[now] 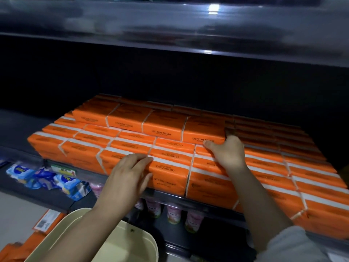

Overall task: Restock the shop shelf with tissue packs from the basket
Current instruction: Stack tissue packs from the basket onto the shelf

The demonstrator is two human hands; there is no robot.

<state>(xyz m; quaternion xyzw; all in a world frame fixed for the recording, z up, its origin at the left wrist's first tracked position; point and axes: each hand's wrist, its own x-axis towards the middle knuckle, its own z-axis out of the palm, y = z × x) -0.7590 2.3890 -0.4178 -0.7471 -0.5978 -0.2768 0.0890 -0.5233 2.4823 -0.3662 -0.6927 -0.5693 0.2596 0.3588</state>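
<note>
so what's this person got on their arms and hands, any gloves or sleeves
No gloves: the left hand and right hand are both bare, with no rings, watch or bands showing. The left forearm is uncovered all the way to the bottom edge of the picture. The right arm has a pale grey, soft-looking sleeve that starts partway up the forearm, near the lower right corner.
</note>
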